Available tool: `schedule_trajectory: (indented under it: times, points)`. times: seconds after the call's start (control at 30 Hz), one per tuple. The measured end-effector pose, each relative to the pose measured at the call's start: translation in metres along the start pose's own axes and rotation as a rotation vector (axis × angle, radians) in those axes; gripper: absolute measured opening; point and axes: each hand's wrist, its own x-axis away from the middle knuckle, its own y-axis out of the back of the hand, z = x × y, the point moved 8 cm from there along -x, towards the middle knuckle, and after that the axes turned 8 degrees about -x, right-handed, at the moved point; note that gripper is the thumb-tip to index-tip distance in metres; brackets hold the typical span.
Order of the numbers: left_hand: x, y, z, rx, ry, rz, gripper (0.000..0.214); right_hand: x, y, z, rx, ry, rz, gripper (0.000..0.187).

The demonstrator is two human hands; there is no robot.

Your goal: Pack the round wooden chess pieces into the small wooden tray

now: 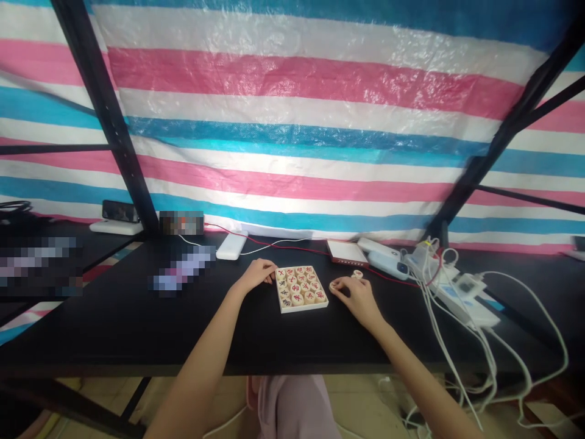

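Note:
A shallow white box (304, 306) lies on the black table, filled with rows of round wooden Chinese chess pieces (305, 286). Most pieces carry red characters; several in the left column have black ones. My left hand (258, 274) is at the box's upper left edge, fingers curled in against its side. Just right of the box, my right hand (359, 300) pinches one Chinese chess piece (333, 285) between thumb and forefinger, low over the table. Beyond the right knuckles lie loose Chinese chess pieces (357, 274), partly hidden by the hand.
Behind the right hand lies a flat white-and-red box lid (346, 252). Power strips (466, 302) with tangled white cables fill the right side. A white power bank (231, 245) stands at the back left, and a red cable runs along the rear. Striped sheeting (292, 140) hangs behind.

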Motion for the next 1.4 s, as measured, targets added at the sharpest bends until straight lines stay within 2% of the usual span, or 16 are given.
schedule_trajectory:
  times: [0.1,0.2,0.37,0.47,0.77,1.0,1.27,1.4]
  points:
    - [0.000,0.000,-0.001,0.002,-0.001,0.000,0.024,-0.011,0.009,0.006,-0.084,-0.054,-0.103,0.033]
    - [-0.001,0.000,-0.001,-0.003,0.001,0.002,0.023,-0.026,0.009,0.030,-0.153,-0.075,-0.177,0.031]
    - [-0.002,0.000,0.002,-0.024,-0.004,0.001,0.025,-0.050,-0.026,0.091,-0.159,0.004,-0.047,0.021]
    - [-0.003,-0.001,0.004,-0.032,-0.011,0.001,0.025,-0.054,-0.042,0.109,-0.103,0.031,-0.010,0.020]
    - [-0.005,-0.001,0.005,-0.004,-0.014,0.001,0.023,-0.051,-0.054,0.118,-0.020,0.114,0.048,0.015]
    - [-0.005,-0.001,0.006,-0.006,-0.019,-0.006,0.023,-0.049,-0.056,0.124,-0.005,0.181,0.046,0.014]
    - [-0.005,-0.002,0.006,-0.009,-0.013,-0.003,0.024,-0.045,-0.056,0.122,0.001,0.212,0.016,0.017]
    - [-0.003,-0.001,0.004,-0.011,-0.010,-0.003,0.026,-0.043,-0.047,0.122,-0.026,0.179,0.013,0.018]
